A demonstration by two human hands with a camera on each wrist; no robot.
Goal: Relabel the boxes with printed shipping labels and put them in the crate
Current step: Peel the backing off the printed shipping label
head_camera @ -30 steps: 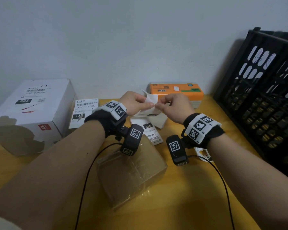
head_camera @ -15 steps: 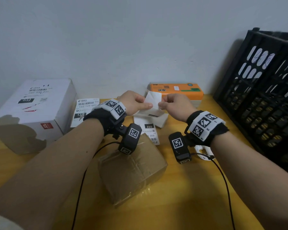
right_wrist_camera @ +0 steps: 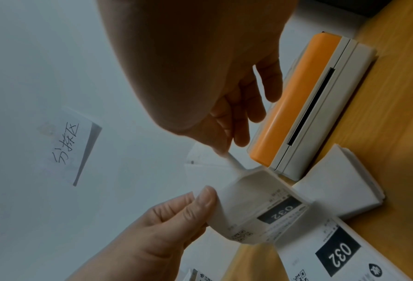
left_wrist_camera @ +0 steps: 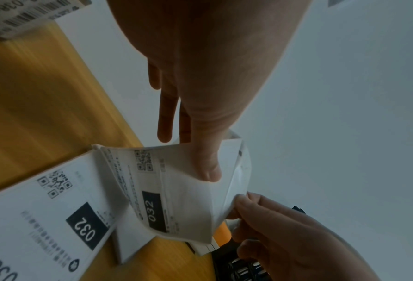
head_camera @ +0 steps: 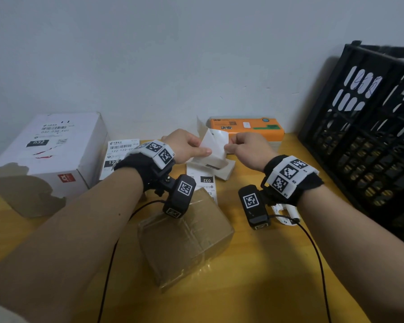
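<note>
Above the table's back middle, both hands hold a white shipping label (head_camera: 214,142) printed "032" (left_wrist_camera: 176,190) and its backing. My left hand (head_camera: 202,149) pinches the curled printed sheet (right_wrist_camera: 260,211) between thumb (left_wrist_camera: 209,169) and fingers. My right hand (head_camera: 229,145) pinches the other layer's edge (right_wrist_camera: 231,161), and the two layers stand split apart. A brown taped box (head_camera: 184,236) lies below my wrists. At the left sits a white box (head_camera: 44,155) that bears a "032" label. The black crate (head_camera: 371,136) stands at the right.
An orange label printer (head_camera: 245,129) sits against the wall, with a folded label stack (head_camera: 222,166) before it. Loose labels lie flat: a "032" one (head_camera: 205,183) and a "122" one (head_camera: 120,157). Crumpled white paper (head_camera: 287,213) lies under my right wrist.
The hands have drawn apart and the two paper layers have separated farther, the sheet curling open between them. Nothing on the table has moved.
</note>
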